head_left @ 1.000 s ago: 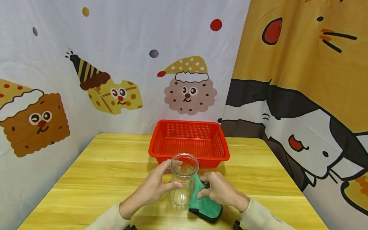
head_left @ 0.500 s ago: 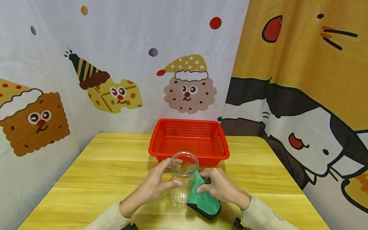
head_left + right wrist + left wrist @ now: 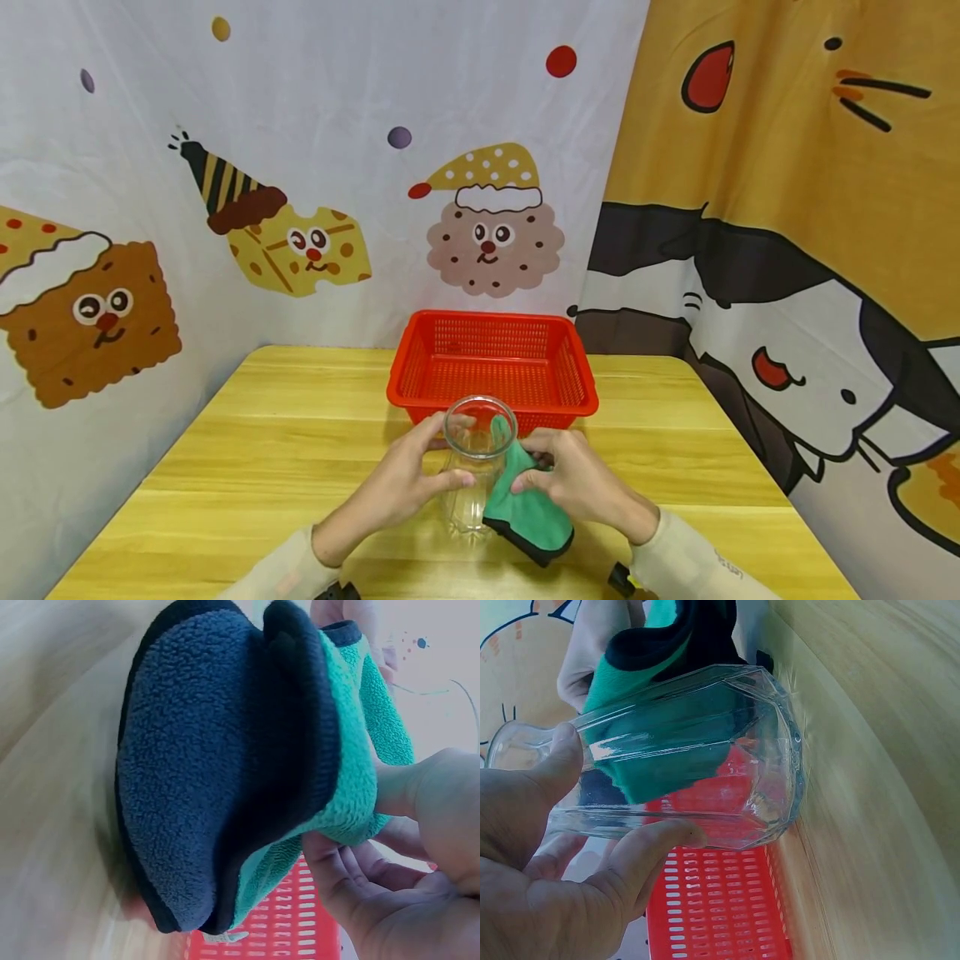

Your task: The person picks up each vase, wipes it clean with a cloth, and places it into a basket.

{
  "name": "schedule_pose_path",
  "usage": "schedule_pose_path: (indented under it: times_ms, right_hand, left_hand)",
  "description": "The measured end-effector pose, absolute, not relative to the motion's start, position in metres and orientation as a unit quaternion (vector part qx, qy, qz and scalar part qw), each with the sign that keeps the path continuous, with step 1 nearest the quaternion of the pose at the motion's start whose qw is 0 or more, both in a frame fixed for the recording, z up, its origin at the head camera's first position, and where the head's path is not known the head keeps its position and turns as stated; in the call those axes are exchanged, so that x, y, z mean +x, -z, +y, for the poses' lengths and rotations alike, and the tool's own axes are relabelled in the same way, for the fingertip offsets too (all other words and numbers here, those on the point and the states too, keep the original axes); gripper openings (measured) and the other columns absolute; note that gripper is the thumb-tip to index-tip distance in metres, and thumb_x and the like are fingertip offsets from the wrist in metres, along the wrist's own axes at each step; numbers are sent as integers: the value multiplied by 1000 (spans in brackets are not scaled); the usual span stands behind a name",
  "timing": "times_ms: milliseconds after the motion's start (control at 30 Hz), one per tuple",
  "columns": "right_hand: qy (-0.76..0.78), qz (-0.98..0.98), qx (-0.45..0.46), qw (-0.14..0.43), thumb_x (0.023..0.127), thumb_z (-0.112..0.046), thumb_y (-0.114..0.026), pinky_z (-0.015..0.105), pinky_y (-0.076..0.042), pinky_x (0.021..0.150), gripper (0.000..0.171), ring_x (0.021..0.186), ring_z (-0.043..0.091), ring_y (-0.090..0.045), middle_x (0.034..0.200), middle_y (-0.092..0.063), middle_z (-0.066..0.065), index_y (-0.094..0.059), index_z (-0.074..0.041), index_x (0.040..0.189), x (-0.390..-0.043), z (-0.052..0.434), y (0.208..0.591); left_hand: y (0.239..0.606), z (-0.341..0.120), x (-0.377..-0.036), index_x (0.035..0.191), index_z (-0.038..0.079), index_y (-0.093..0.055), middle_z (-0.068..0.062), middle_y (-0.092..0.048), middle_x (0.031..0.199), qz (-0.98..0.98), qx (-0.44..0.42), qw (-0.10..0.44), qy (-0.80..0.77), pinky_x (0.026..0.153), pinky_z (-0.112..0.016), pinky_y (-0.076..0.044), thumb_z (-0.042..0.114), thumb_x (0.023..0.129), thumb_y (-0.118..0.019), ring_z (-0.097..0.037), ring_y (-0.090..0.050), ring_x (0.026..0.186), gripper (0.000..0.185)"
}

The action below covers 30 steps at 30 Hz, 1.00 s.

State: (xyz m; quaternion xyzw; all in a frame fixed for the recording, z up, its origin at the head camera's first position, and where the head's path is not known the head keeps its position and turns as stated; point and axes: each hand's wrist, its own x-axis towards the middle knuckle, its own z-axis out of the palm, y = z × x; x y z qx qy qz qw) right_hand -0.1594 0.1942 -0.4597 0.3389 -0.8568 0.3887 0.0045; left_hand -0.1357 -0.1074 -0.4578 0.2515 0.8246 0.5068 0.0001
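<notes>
A clear glass vase point(image 3: 468, 492) with a round rim and faceted sides stands upright on the table in the head view. My left hand point(image 3: 408, 479) grips it from the left, thumb across the near side and fingers behind. On the vase's right side, my right hand point(image 3: 581, 475) pinches a cloth point(image 3: 532, 521), green on one face and dark grey on the other with black edging. The cloth lies against the glass and its lower part hangs toward the table. The left wrist view shows the cloth through the vase wall point(image 3: 682, 742). Some right fingertips are hidden by the cloth.
Just behind the vase, a red perforated plastic basket point(image 3: 491, 379) sits on the wooden table point(image 3: 300, 433). A curtain point(image 3: 315, 100) printed with cartoon figures hangs behind the table's far edge and along its sides.
My right hand has moved slightly up and away from me, shifting the cloth a little left; a green tip now shows by the vase's rim. The left hand and the vase stay put.
</notes>
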Motion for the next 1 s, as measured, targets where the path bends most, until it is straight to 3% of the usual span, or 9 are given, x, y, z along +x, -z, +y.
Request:
schedule_pose_path:
  times_ms: [300, 667, 1000]
  right_hand:
    - [-429, -838, 338, 22, 96, -16, -96, 26, -73, 82, 28, 90, 2, -79, 110, -85, -5, -88, -18, 123, -157, 193, 451]
    - [-475, -816, 327, 42, 95, -7, -96, 33, -76, 88, 30, 96, 8, -82, 115, -86, 1, -88, -17, 122, -154, 192, 446]
    - [-511, -802, 306, 53, 95, -7, -96, 32, -76, 84, 33, 98, 10, -85, 117, -86, 3, -88, -15, 125, -155, 194, 444]
  left_hand:
    - [458, -108, -136, 159, 18, -62, -9, -73, 157, 825, 256, 0, -505, 124, -73, -58, 29, 102, -92, -43, -75, 142, 65]
    - [459, -109, -137, 157, 17, -63, -9, -75, 155, 825, 256, 4, -503, 123, -73, -59, 29, 102, -93, -43, -76, 140, 64]
    - [457, -109, -137, 158, 15, -64, -10, -75, 155, 825, 261, 1, -502, 123, -71, -59, 28, 101, -94, -44, -77, 139, 66]
